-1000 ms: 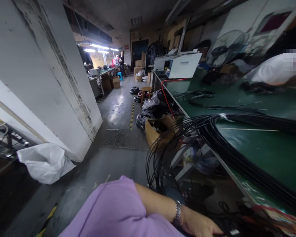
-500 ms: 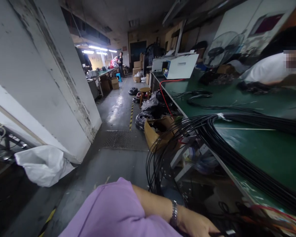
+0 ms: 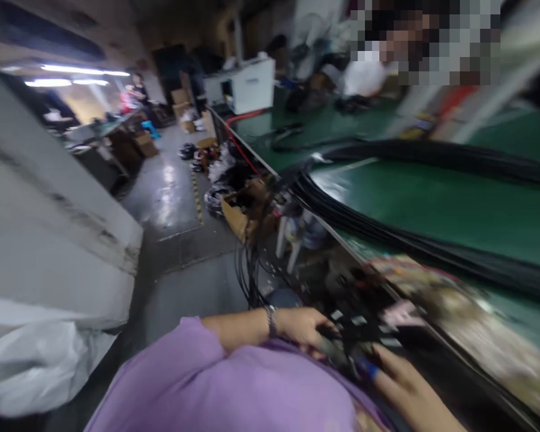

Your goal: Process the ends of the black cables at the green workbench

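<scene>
The picture is blurred by head motion. My left hand (image 3: 303, 327), with a metal watch on the wrist, is closed around the ends of thin black cables (image 3: 342, 336) just below the table edge. My right hand (image 3: 400, 381) reaches in from the lower right, its fingers against the same cable ends, with something blue at a fingertip. The blur hides whether the right hand grips anything. A thick bundle of black cables (image 3: 387, 231) runs across the green table (image 3: 454, 198) and droops over its edge. My purple sleeve fills the bottom.
A cardboard box (image 3: 243, 210) and cable coils sit on the floor by the table. A white machine (image 3: 247, 90) stands at the table's far end. Another person in white leans over the table at the far right. A grey pillar (image 3: 49, 228) and white bag (image 3: 31, 360) are on the left.
My head has swung right and down, so the table now fills the right side. My right hand has come into view beside the left hand at the cable ends.
</scene>
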Demonstrator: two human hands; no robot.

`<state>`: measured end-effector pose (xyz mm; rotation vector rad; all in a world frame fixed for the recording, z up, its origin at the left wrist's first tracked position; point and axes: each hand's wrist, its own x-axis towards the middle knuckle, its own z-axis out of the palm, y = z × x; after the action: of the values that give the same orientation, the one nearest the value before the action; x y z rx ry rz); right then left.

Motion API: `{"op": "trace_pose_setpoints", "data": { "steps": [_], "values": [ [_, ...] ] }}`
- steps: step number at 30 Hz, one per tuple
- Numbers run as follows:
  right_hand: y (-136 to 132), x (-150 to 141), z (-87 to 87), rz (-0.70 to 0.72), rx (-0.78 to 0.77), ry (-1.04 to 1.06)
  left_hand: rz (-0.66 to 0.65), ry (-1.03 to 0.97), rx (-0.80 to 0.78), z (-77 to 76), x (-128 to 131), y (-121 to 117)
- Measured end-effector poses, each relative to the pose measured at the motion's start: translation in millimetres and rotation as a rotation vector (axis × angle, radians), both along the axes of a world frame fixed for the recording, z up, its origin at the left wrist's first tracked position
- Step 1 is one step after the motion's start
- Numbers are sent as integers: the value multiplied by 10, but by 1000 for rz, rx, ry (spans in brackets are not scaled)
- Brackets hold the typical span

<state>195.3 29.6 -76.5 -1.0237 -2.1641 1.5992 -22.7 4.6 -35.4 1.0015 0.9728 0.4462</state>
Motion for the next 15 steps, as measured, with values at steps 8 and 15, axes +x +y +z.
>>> {"op": "trace_pose_setpoints", "data": {
  "steps": [8, 15],
  "values": [
    [-67, -392, 759, -229, -194, 238, 48, -3, -8, 179, -107, 1],
    [-119, -339, 627, -144, -525, 320, -4, -27, -27, 139, -144, 25]
  ]
}}
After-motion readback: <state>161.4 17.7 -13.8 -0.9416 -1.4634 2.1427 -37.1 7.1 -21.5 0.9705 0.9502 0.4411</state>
